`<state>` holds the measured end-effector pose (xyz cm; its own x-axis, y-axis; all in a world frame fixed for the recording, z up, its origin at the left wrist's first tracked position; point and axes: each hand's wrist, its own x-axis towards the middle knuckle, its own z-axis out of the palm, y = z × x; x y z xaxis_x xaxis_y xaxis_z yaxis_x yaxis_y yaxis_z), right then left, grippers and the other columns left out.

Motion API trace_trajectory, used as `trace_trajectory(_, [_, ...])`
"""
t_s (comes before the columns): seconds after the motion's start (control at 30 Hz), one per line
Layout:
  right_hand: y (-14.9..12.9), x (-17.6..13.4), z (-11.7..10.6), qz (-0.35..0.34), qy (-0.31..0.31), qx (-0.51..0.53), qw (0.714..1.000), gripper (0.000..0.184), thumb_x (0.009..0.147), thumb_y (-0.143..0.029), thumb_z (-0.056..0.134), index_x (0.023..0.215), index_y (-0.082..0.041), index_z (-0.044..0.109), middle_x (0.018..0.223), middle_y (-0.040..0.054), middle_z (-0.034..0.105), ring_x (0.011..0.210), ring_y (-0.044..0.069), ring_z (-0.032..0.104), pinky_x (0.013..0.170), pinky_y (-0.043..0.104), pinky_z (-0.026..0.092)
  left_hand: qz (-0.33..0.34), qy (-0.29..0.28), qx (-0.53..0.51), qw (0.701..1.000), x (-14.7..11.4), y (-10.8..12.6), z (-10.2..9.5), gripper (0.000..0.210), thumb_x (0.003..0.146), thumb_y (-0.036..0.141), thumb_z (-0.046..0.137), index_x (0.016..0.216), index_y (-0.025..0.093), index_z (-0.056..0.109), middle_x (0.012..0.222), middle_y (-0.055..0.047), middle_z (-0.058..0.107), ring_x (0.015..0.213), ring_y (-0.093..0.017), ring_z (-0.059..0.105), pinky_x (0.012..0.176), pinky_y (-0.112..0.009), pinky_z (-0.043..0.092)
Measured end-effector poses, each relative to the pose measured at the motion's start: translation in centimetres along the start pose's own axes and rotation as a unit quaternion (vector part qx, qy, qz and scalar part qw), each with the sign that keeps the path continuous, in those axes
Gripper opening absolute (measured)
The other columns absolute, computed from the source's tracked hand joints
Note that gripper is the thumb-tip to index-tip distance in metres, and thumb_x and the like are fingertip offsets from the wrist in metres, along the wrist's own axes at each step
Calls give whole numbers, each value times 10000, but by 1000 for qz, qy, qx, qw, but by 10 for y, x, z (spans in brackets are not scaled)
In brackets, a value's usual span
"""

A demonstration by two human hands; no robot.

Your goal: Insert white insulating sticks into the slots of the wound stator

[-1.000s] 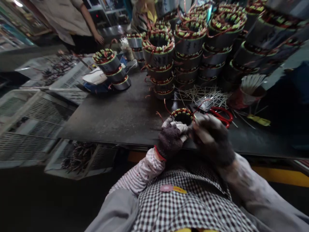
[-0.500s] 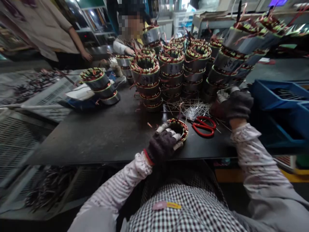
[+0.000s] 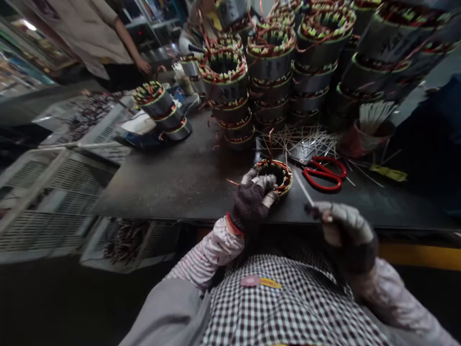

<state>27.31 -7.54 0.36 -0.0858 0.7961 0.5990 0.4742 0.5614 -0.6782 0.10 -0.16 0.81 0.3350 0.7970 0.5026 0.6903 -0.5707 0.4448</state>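
A wound motor stator with copper-red windings and pale green slot tips sits near the table's front edge. My left hand, in a dark glove with wrapped fingertips, grips its left side, with fingers over the rim and into the bore. To the right, my right hand is closed on a thin white strip, which points up and left toward the stator. A dark spot at the strip's lower end is too blurred to name. Red-handled scissors lie between the stator and a cup of white strips.
Loose white strips lie scattered behind the scissors. Tall stator stacks line the back, with a shorter stack at left. A yellow scrap lies at right. Plastic crates stand left; a person stands beyond.
My right hand has moved from the cup of strips back toward me and now holds a thin white strip. My left hand stays on the stator. The view has tilted downward.
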Motion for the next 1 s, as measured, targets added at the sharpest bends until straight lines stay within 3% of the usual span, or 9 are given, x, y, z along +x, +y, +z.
trace_trajectory(0.13, [-11, -52, 23, -50, 0, 8, 999, 573, 1030, -85, 669, 1531, -360, 636, 1199, 93, 857, 1026, 289, 855, 834, 423, 736, -27, 10, 3, 1000, 1, 2, -1, 196, 1061, 253, 766, 1232, 204, 849, 1231, -93, 884, 1310, -313, 795, 1317, -587, 561])
trace_trajectory(0.27, [-10, -21, 38, -63, -23, 5, 998, 372, 1058, -100, 651, 1367, -297, 712, 1087, 70, 865, 907, 241, 849, 765, 353, 711, -57, 51, 26, 997, -1, 4, 9, 278, 1037, 290, 796, 1277, 157, 843, 1333, -151, 858, 1417, -357, 741, 1269, -577, 610])
trace_trajectory(0.33, [-8, 1, 46, -52, -5, 39, 998, 254, 1070, -137, 664, 1262, -274, 758, 1092, 75, 869, 967, 247, 854, 834, 370, 719, -90, 67, 9, 994, 0, 7, 15, 247, 1031, 270, 803, 1256, 179, 850, 1313, -135, 864, 1382, -335, 761, 1264, -555, 620])
trace_trajectory(0.43, [-4, 23, 54, 12, -2, 137, 991, 117, 1074, -238, 718, 1138, -268, 811, 1086, 73, 871, 1014, 264, 849, 901, 412, 727, -139, 94, -69, 983, 2, 11, 21, 148, 1025, 214, 799, 1163, 214, 851, 1199, -83, 884, 1177, -265, 837, 1198, -501, 668])
trace_trajectory(0.57, [-7, 39, 52, 166, -67, 237, 955, 187, 1029, -443, 821, 1028, -257, 796, 894, 29, 826, 733, 215, 777, 673, 351, 682, -89, 117, -110, 983, 3, 12, 19, 55, 994, 200, 827, 957, 236, 845, 997, -15, 878, 1009, -224, 845, 1264, -558, 612])
trace_trajectory(0.63, [-9, 46, 50, 170, -81, 207, 960, 209, 1019, -466, 817, 1019, -258, 801, 902, 39, 825, 739, 219, 771, 700, 368, 682, -60, 120, -103, 986, 2, 12, 17, 55, 975, 216, 855, 927, 241, 847, 971, -3, 876, 1007, -222, 844, 1289, -580, 585])
trace_trajectory(0.77, [-8, 61, 48, 88, -89, 67, 990, 184, 1046, -409, 740, 1051, -253, 838, 1001, 89, 860, 871, 270, 818, 853, 434, 701, -51, 116, -99, 987, 3, 13, 12, 24, 966, 221, 854, 961, 243, 865, 1003, -6, 888, 1027, -222, 849, 1277, -571, 588])
trace_trajectory(0.9, [-2, 64, 52, 74, -112, -23, 991, 217, 1075, -391, 698, 1120, -243, 851, 1037, 103, 870, 923, 293, 837, 843, 428, 700, -49, 84, -107, 989, 4, 13, 9, 36, 976, 222, 838, 991, 244, 862, 1029, -11, 893, 1065, -229, 850, 1289, -559, 572])
trace_trajectory(1.0, [2, 64, 55, 15, -83, -42, 996, 220, 1103, -369, 688, 1157, -245, 862, 1147, 126, 866, 1048, 310, 832, 931, 460, 706, -32, 60, -130, 989, 2, 8, 8, 43, 996, 238, 833, 1030, 243, 859, 1066, -18, 896, 1097, -232, 847, 1315, -559, 541])
